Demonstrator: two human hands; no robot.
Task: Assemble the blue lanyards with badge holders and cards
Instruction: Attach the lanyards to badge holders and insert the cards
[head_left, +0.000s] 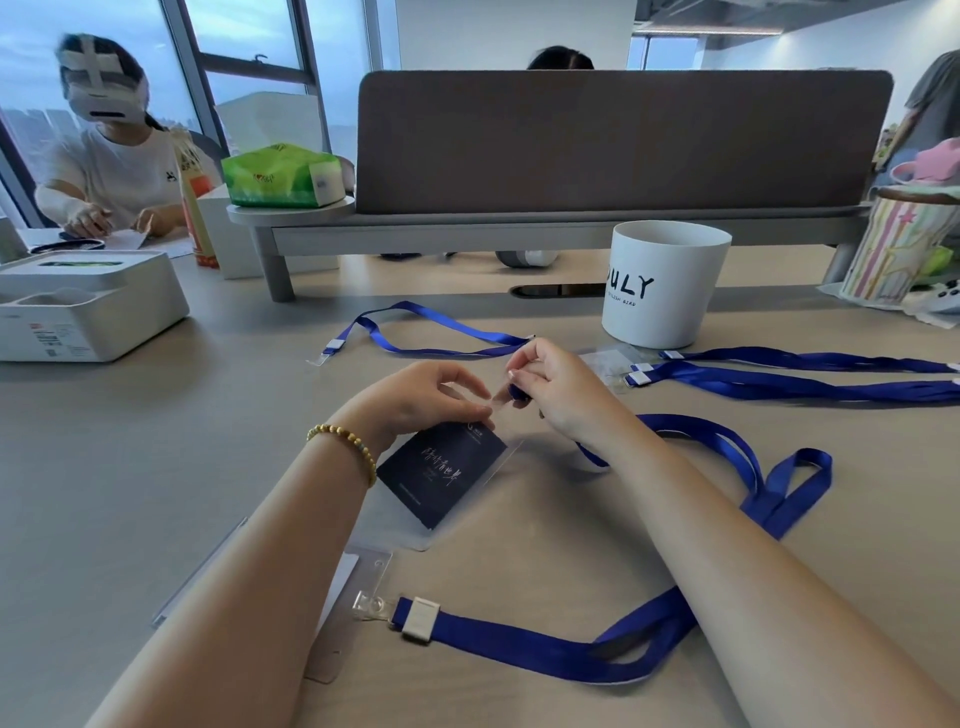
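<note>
- So the clear badge holder (470, 483) is lying mid-table with a dark navy card (441, 470) sitting inside it, white script facing up.
- Left hand (431, 397) is pinching the top edge of that holder, fingers curled down onto it; a beaded bracelet (345, 447) is hanging on the wrist.
- Right hand (553, 387) is clamping its fingers around the clip end of a blue lanyard (769, 473), holding it right up against the holder's top. Can't really tell if the clip is through the slot.
- That lanyard's strap is looping off to the right of the right forearm.
- Closer to the near edge, another lanyard (524, 644) is lying clipped to a second clear holder (363, 582), which is partly tucked under the left forearm.
- More lanyards are waiting: one (415, 332) past the hands, a bunch (789, 379) stretching off the right side.
- White pot (662, 291) marked "ULY" is standing behind the right hand; can't see inside.
- A white box (78, 306) is sitting far left, a green tissue pack (283, 176) on the grey shelf (519, 234).
- Bare table (182, 441) is showing left of the arms.
</note>
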